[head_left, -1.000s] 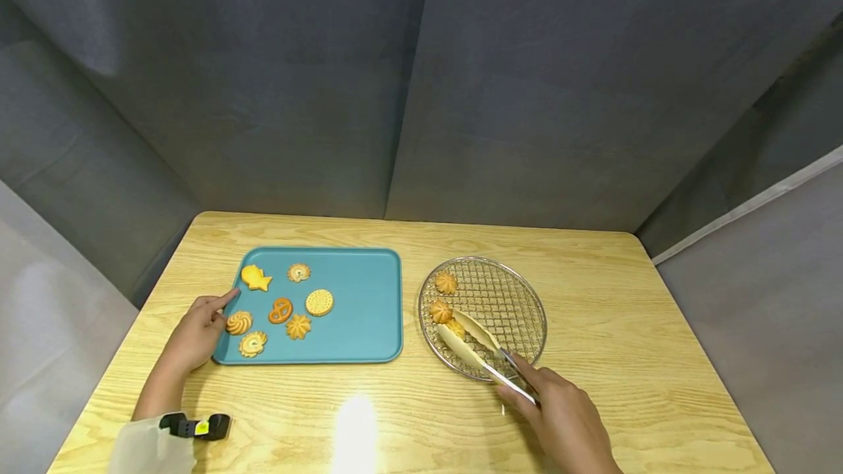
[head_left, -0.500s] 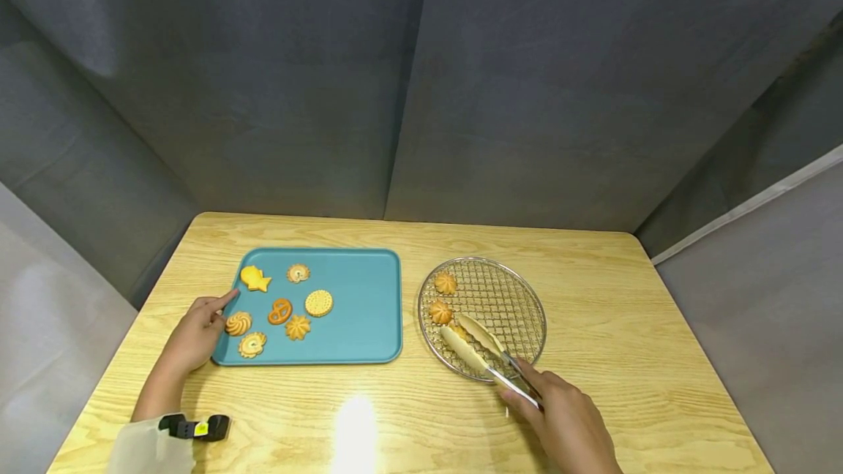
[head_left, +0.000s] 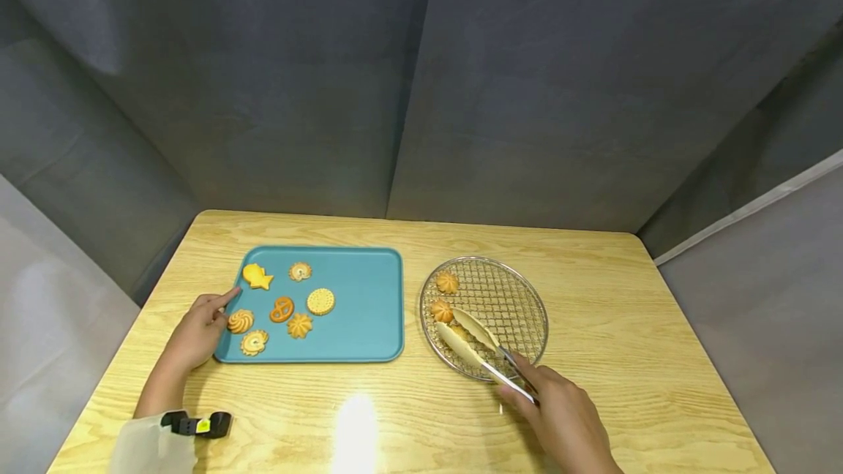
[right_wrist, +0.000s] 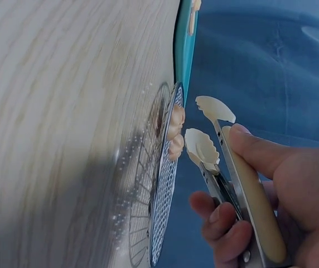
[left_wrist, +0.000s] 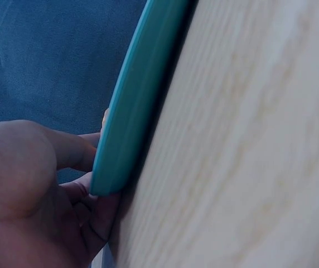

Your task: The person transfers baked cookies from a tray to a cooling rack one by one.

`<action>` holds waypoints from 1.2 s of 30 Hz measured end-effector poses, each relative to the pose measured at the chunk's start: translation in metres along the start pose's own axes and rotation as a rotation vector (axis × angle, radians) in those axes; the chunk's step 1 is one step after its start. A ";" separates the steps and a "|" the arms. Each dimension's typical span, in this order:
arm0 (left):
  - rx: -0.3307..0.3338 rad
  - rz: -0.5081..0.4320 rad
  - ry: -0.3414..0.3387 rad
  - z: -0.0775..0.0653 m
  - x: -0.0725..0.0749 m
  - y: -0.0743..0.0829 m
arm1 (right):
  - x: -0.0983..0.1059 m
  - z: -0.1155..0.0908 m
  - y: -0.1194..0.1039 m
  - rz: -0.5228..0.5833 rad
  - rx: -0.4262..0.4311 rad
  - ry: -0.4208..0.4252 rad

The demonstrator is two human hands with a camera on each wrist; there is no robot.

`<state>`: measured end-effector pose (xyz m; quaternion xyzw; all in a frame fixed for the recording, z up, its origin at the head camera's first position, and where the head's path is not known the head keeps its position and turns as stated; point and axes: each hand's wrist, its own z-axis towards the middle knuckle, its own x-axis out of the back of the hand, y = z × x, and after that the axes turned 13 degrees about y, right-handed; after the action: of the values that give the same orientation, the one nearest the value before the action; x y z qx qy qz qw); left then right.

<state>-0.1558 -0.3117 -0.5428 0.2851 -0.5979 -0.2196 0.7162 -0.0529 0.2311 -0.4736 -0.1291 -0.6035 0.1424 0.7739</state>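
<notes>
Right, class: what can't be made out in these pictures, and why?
Head view: the cookie between the tongs, partly covered by them.
Left wrist view: the top of the tray, hidden behind its rim.
Right wrist view: most of the tray, cut off by the top edge.

I watch wide from above both hands, close from each wrist.
From the head I look forward and down past the left hand [head_left: 197, 331] and right hand [head_left: 568, 415], far enough back for the tray [head_left: 365, 313], rack [head_left: 510, 298] and table [head_left: 626, 328] around them. My left wrist view is near and tilted, facing the tray's edge beside that hand; my right, turned sideways, faces its tongs [right_wrist: 252, 192] and the rack, both shared with the head view.
</notes>
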 end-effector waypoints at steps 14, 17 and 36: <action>0.019 0.008 0.001 0.002 -0.001 0.003 | -0.011 0.006 -0.012 0.023 0.073 0.033; 0.016 0.009 0.003 0.001 -0.001 0.003 | -0.014 0.007 -0.014 0.030 0.086 0.040; 0.005 0.012 0.001 0.001 -0.001 0.000 | -0.031 0.016 -0.032 0.039 0.116 0.005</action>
<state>-0.1569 -0.3110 -0.5432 0.2834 -0.5997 -0.2138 0.7172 -0.0739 0.1899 -0.4859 -0.0964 -0.5895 0.1919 0.7787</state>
